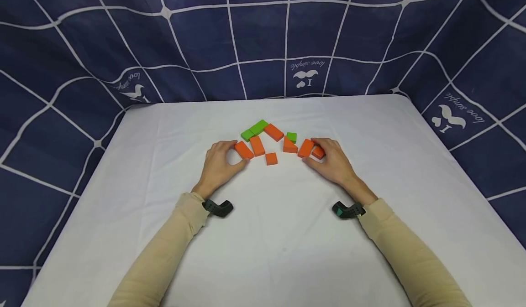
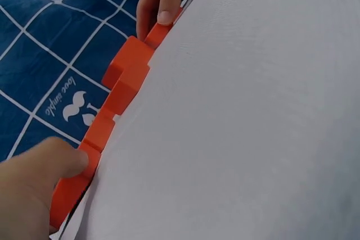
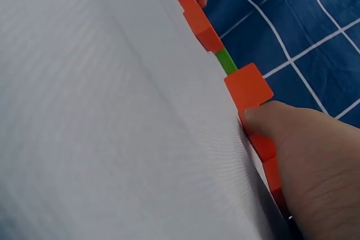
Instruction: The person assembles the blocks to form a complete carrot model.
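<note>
In the head view my left hand [image 1: 219, 166] holds an orange block [image 1: 244, 150] between thumb and index finger. A second orange block [image 1: 257, 146] leans close beside it. On the other side my right hand [image 1: 334, 163] spans an orange block [image 1: 306, 148], index finger at its far end and thumb at its near end. A smaller orange block [image 1: 318, 152] sits inside that hand's curve, partly hidden by the fingers. The left wrist view shows the left thumb [image 2: 70, 161] against orange; in the right wrist view the right thumb [image 3: 267, 117] also touches orange.
Between the hands lie an orange cube [image 1: 271, 158], an orange wedge [image 1: 290, 145] and a long orange block [image 1: 273, 132]. Behind are green blocks [image 1: 258, 127] and a small green block [image 1: 291, 137]. A white-clothed table [image 1: 267, 234] meets a dark blue checked curtain [image 1: 263, 38].
</note>
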Demonstrator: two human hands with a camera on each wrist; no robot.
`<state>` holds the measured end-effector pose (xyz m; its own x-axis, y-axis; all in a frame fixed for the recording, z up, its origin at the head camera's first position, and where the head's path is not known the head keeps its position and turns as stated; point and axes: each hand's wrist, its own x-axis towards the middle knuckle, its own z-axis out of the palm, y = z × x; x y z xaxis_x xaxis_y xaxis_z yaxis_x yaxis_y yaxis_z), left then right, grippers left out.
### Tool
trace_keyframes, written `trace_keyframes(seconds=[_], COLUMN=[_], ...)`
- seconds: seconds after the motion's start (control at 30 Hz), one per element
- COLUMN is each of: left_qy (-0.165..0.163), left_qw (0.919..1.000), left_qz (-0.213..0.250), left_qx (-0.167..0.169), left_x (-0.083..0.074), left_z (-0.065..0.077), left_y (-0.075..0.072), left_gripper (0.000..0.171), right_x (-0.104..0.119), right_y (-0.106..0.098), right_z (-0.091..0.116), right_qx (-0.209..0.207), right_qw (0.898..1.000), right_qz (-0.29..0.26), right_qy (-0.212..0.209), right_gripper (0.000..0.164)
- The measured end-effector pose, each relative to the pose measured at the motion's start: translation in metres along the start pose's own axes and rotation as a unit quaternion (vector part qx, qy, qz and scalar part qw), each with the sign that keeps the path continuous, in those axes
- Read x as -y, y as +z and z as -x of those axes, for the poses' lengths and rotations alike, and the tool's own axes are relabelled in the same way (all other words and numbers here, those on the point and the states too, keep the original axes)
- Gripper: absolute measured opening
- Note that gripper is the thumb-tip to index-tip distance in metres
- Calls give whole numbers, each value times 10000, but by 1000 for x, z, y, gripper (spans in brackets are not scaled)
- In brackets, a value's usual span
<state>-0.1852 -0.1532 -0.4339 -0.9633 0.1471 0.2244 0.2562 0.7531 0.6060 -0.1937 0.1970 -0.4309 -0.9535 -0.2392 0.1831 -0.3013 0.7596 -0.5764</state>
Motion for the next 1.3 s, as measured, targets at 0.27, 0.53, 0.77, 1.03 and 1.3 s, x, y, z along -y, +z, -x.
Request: trace_keyframes(seconds=[0.27,0.53,0.77,1.03,1.3], left_qy=[434,759,997,1516,1789], left_qw=[9980,9945,9884,9793,9710], left_qz=[461,719,1146,1283,1409], left_qx=[22,-4,5,386,731], left_x=[-1,-3,-7,-19,-29], left_z=[6,10,12,16,22], left_y=[1,0,2,5,10], left_gripper=[61,62,61,61,62], right_x=[-3,1,3,8,16], right_y=[2,3,1,4,8], right_z=[3,8,9,12,19], right_qx=[-516,-1073,-1164,-763,-303], right_qw=[9979,9898,9825,9754,9728], right_qz=[-379,-718,-978,-1225,-1271], right_qy=[-122,-601,-1075,-1666,-1910], right_gripper=[63,58,56,58,62])
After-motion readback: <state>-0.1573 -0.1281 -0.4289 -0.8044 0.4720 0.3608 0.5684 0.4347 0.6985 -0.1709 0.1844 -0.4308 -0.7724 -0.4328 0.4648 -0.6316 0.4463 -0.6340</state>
